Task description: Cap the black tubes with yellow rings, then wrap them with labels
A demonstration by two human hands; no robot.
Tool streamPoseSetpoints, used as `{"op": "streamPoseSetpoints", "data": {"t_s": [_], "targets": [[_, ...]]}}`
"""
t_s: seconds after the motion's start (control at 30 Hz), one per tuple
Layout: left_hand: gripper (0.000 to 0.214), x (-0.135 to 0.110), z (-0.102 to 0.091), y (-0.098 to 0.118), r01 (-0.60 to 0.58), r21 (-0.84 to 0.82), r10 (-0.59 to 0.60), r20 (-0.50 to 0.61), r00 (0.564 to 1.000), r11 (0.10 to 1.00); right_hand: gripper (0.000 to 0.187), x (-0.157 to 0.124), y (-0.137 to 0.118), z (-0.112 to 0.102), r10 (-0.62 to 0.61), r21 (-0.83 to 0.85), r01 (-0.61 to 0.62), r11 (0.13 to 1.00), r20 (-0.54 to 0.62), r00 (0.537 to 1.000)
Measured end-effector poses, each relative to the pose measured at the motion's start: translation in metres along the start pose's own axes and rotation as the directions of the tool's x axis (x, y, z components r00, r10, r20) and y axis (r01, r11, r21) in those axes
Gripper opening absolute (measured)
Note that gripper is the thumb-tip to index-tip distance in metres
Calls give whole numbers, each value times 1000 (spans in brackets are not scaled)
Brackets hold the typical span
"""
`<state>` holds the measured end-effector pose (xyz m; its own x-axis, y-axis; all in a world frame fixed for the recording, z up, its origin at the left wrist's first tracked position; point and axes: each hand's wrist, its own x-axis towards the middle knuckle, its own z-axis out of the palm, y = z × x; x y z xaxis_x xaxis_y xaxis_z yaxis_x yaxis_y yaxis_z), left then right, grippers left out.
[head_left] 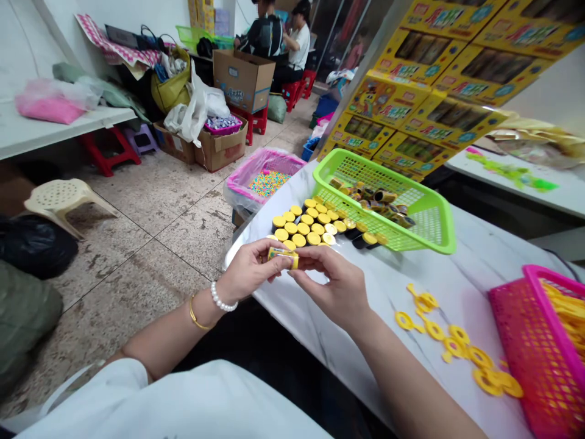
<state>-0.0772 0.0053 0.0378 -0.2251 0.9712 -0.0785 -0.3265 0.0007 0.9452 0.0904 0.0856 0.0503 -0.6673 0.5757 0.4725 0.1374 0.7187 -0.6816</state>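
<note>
We've got the left hand (249,266) pinching a small yellow tube (284,252) over the tabletop's (379,292) near-left corner; right hand (338,289) half-curled at its end, gripping or not we can't tell. Risk: a loose pinch could drop it past the near edge to the floor (150,207); a careless knuckle could topple the capped tubes (304,228) by the left edge. Left thumb hides part of the tube, label unreadable; pink basket (512,341) cut off.

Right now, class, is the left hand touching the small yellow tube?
Touching: the head view shows the left hand gripping the small yellow tube, its thumb across the side.
</note>
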Motion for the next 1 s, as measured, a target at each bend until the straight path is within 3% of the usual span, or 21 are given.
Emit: {"op": "streamPoseSetpoints", "data": {"t_s": [0.1, 0.23, 0.37, 0.5, 0.57, 0.63, 0.73, 0.8, 0.87, 0.9, 1.0], "targets": [[53, 5, 2, -4, 110, -63, -105, 80, 991, 992, 32, 3, 5, -7, 107, 176, -126, 976, 118, 987], [57, 4, 4, -8, 248, -182, -213, 192, 958, 951, 20, 7, 9, -14, 171, 477, -282, 832, 263, 949], [61, -1, 4, -12, 298, -304, -225, 253, 941, 905, 18, 2, 8, -4, 286, 655, -387, 649, 261, 922], [61, 3, 10, -14, 301, -353, -239, 209, 948, 886, 21, 2, 11, -3, 373, 669, -399, 627, 192, 908], [65, 4, 11, -12, 300, -352, -237, 210, 948, 887, 20, 11, 19, -16, 424, 631, -365, 685, 63, 904], [67, 1, 8, -10, 292, -323, -236, 201, 951, 900, 22, 23, 29, -41, 433, 541, -286, 791, -165, 886], [59, -10, -3, -10, 274, -254, -239, 160, 958, 928, 33, 31, 44, -87, 342, 334, -187, 924, -501, 795], [51, -17, -13, -14, 283, -215, -255, 147, 956, 935, 33, 17, 46, -112, 306, 214, -220, 952, -629, 715], [44, -22, -20, -19, 289, -194, -263, 147, 954, 938, 25, -14, 41, -124, 316, 80, -359, 930, -672, 670], [42, -24, -23, -22, 288, -189, -263, 144, 954, 939, 20, -34, 36, -124, 331, -7, -445, 895, -660, 675], [37, -27, -23, -26, 288, -175, -263, 153, 953, 942, 21, -100, 23, -110, 414, -274, -594, 756, -503, 759]]}}
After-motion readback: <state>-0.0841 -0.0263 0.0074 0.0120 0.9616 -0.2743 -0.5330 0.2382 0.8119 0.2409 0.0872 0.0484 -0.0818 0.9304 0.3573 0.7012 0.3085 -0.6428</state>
